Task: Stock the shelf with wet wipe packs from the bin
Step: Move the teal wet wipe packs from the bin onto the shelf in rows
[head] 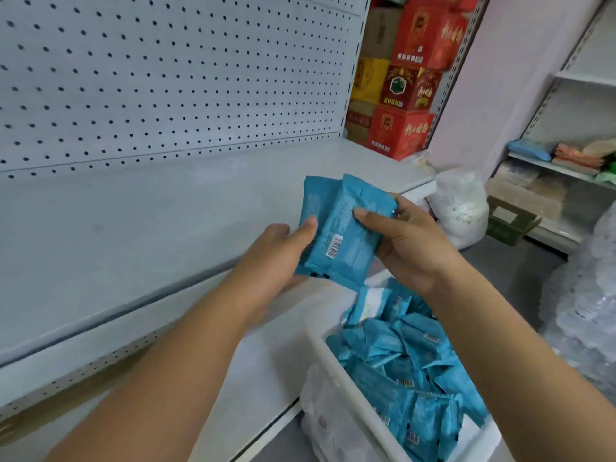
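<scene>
I see the left hand (pixel 273 251) and right hand (pixel 405 238) both gripping a small stack of blue wet wipe packs (pixel 340 231) above the shelf (pixel 150 221). The white bin (pixel 336 371) below holds more packs.

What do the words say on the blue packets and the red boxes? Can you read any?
None can be read.
Blue plastic wet wipe packs, held by the left hand and right hand: barcode and pale print, too small to read.
Red cardboard boxes: gold characters, too blurred to read.
Loose blue packs in the white plastic bin: barcodes, digits too small.
</scene>
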The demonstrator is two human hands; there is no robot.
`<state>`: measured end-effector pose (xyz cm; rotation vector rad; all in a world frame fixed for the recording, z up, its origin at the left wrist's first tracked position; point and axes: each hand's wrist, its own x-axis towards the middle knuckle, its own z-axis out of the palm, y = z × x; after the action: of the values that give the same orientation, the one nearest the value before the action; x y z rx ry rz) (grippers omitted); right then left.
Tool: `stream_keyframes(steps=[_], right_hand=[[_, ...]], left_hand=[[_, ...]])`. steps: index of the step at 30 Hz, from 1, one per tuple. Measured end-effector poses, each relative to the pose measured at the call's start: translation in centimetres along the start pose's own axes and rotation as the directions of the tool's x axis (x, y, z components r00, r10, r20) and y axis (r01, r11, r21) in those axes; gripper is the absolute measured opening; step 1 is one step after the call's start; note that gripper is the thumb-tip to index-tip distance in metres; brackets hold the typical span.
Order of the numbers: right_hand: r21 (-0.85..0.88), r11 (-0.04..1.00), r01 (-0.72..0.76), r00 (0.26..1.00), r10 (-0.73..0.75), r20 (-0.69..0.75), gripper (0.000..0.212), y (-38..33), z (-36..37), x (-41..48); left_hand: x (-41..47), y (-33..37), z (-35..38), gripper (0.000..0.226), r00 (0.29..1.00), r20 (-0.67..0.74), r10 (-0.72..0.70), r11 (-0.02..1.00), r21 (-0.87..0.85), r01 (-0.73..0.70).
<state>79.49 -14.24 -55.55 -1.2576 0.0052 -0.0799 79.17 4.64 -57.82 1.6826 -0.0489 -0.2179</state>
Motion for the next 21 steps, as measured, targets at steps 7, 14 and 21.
stream_keyframes(steps=[7, 14, 21], right_hand=[[0.124, 0.991, 0.047, 0.98, -0.07, 0.187, 0.032, -1.8, 12.9, 4.3], [0.175, 0.984, 0.015, 0.927, -0.079, 0.365, 0.04, 1.2, 27.1, 6.2], [-0.19, 0.963, 0.193, 0.951, -0.136, 0.277, 0.04, 5.8, 38.6, 4.2]], left_hand=[[-1.8, 6.2, -11.2, 0.042, 0.996, -0.046, 0.07, 0.967, -0.243, -0.08], [-5.6, 6.1, -22.8, 0.028, 0.927, -0.306, 0.217, 0.956, -0.123, -0.265], [-8.5, 3.8, -31.2, 0.018, 0.682, -0.687, 0.251, 0.949, 0.034, -0.314]])
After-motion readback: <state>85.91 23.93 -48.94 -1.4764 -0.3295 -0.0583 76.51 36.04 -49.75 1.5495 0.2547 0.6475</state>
